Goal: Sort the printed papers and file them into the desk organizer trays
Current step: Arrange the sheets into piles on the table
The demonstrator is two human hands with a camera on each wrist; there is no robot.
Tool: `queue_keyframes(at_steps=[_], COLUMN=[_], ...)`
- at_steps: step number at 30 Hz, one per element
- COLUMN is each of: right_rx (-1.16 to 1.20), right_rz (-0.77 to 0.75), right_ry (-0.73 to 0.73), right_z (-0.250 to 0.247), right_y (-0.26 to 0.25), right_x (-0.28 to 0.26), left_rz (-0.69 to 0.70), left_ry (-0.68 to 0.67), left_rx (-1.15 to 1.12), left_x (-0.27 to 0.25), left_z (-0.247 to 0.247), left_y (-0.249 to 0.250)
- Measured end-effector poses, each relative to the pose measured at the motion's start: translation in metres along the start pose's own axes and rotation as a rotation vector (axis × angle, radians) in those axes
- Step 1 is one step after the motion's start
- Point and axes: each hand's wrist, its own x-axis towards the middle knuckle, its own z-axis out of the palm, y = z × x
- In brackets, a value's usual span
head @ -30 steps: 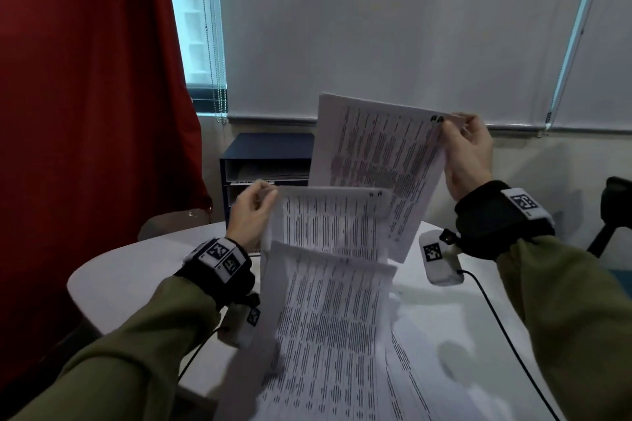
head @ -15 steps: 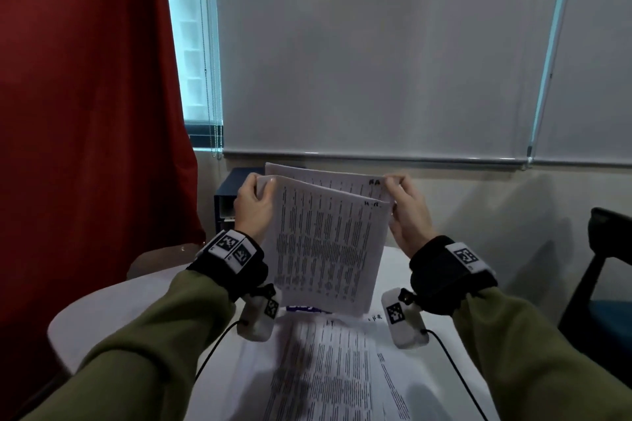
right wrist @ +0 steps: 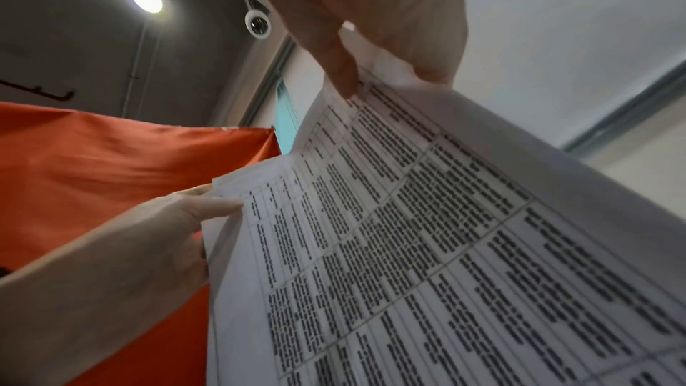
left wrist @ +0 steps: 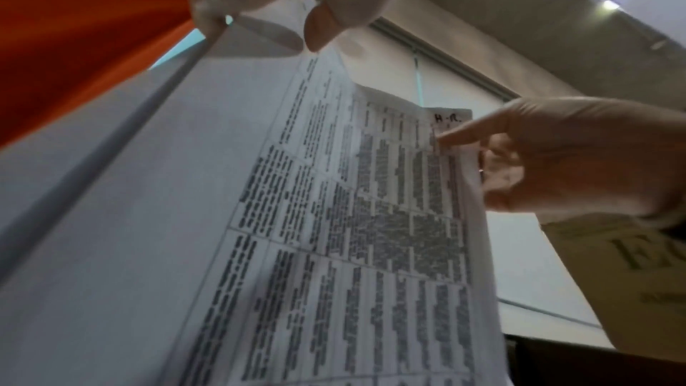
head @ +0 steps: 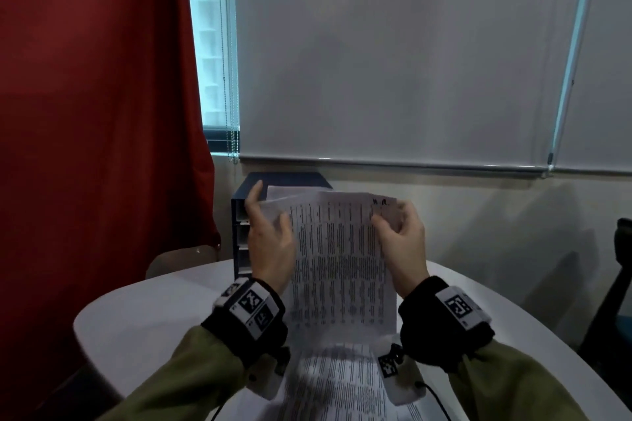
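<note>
Printed papers (head: pixel 337 256) are being held upright, left hand (head: pixel 270 249) and right hand (head: pixel 403 243) each pinching a top corner; organizer (head: pixel 244 236) filing and desk (head: pixel 143 314) sheets (head: pixel 342 383) are remaining.

white table (head: pixel 143 328) under printed sheets (head: pixel 337 383), dark organizer (head: pixel 241 246)
</note>
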Motion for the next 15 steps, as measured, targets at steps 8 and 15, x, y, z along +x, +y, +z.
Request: queue_keyframes(at_steps=[8, 15], right_rx=[-0.051, -0.287], right_rz=[0.381, 0.635], right_ry=[-0.081, -0.144], right_z=[-0.016, -0.014], right_y=[0.079, 0.132], right_x=[-0.059, -0.067], left_rz=[-0.495, -0.698], left_ry=[-0.271, -0.552], left_rx=[-0.061, -0.013], left_x=[-0.056, -0.063], left_z=[-0.024, -0.02], left_y=[-0.08, -0.122])
